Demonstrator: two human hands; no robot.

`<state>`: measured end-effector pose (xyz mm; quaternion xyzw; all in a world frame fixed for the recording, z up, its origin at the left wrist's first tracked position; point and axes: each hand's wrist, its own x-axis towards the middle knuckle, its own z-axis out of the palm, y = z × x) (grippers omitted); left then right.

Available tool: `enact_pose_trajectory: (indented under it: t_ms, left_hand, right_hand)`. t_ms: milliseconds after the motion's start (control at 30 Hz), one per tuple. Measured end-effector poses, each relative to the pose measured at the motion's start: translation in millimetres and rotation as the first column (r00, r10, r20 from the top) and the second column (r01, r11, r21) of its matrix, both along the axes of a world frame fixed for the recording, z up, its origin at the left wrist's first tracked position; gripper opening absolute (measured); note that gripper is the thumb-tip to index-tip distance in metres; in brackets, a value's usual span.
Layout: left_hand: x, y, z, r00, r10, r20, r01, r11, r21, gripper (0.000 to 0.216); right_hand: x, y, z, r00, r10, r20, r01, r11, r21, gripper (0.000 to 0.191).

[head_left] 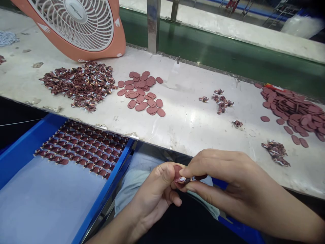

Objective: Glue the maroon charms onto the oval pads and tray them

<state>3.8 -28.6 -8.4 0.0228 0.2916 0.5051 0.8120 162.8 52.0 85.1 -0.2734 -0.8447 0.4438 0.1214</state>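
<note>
My left hand (157,193) pinches a reddish-brown oval disc (177,169) between thumb and fingers, just past the bench's near edge and above my lap. Closed on a small painted figurine (186,180) in brown, white and black, my right hand (223,179) presses it against the disc. The fingers cover much of both pieces, so I cannot tell whether they are joined. On the bench lie loose oval discs (140,91) in a scattered group, with a dense heap of small figurines (81,83) to their left.
An orange fan (101,54) stands at the back left. Below the bench, a blue tray (101,203) holds rows of figurines on discs (83,145). More discs (297,112) pile up at the right, near small figurine clusters (275,152). A metal post (153,27) rises behind the bench.
</note>
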Motion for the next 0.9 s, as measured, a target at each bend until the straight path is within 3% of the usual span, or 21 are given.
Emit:
enact_pose_trajectory:
  t_ms: [167,333,433,700,900]
  left_hand:
    - [-4,1,-5.4,0.996,0.032,0.082,-0.024,0.995,-0.094,0.032]
    - [-8,5,-1.9,0.971,0.02,0.238,0.035,0.974,-0.225,0.028]
    - [-9,7,2.3,0.959,0.021,0.284,0.056,0.963,-0.262,0.031]
    - [-8,6,-1.4,0.975,0.032,0.222,0.017,0.976,-0.217,0.031]
    - [-6,5,-9.6,0.982,0.015,0.188,0.005,0.994,-0.11,0.04]
  right_hand:
    - [2,0,0.2,0.998,-0.032,-0.06,0.035,0.997,0.064,0.037]
    - [3,2,-8.1,0.983,-0.143,-0.112,0.156,0.981,0.117,0.016]
    - [-1,2,-14.5,0.978,-0.166,-0.124,0.18,0.977,0.112,0.013]
    - [-9,-1,-21.6,0.977,-0.141,-0.16,0.145,0.989,0.017,0.015]
    - [-13,0,-23.6,0.981,-0.136,-0.141,0.137,0.991,-0.007,0.015]
